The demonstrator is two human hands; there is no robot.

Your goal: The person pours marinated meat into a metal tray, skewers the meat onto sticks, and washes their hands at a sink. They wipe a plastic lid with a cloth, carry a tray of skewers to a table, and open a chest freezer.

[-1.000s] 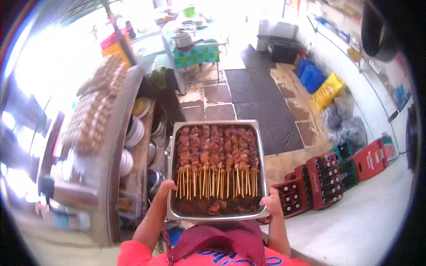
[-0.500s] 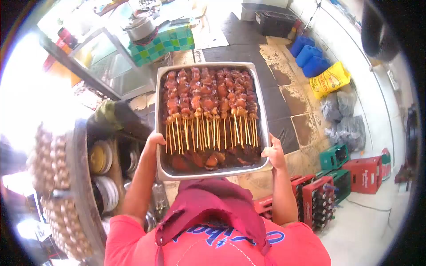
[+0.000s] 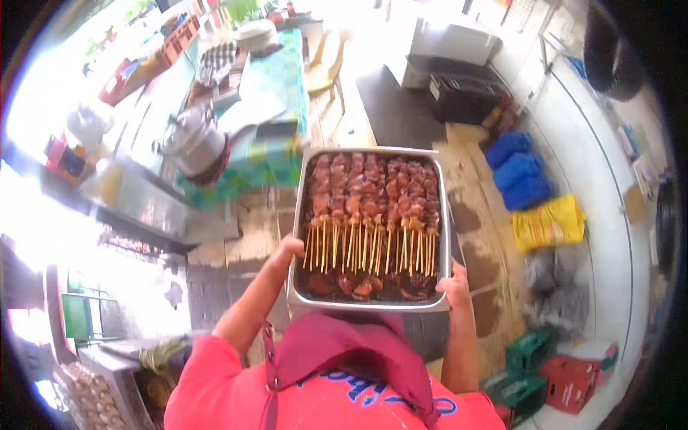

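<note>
A rectangular metal tray (image 3: 369,307) is held out in front of my chest, its open side up. My left hand (image 3: 289,249) grips its left edge near the lower corner, thumb on the rim. On the opposite edge, my right hand (image 3: 455,285) is closed round the rim. The fingers under the tray are hidden. Rows of raw meat skewers (image 3: 369,186) lie side by side in it, sticks pointing toward me. Dark liquid and loose meat pieces (image 3: 365,288) show at the near end.
A table with a green checked cloth (image 3: 287,161) stands ahead left, bearing a large pot (image 3: 193,147). Beyond it is a yellow chair (image 3: 326,72). Along the right wall are blue containers (image 3: 519,172), a yellow sack (image 3: 550,223) and crates (image 3: 527,351). Egg trays (image 3: 89,394) sit lower left.
The surroundings have shifted as I moved forward past the shelf; the covered table is nearer and the red bottle crates are mostly out of view. Both hands still hold the tray.
</note>
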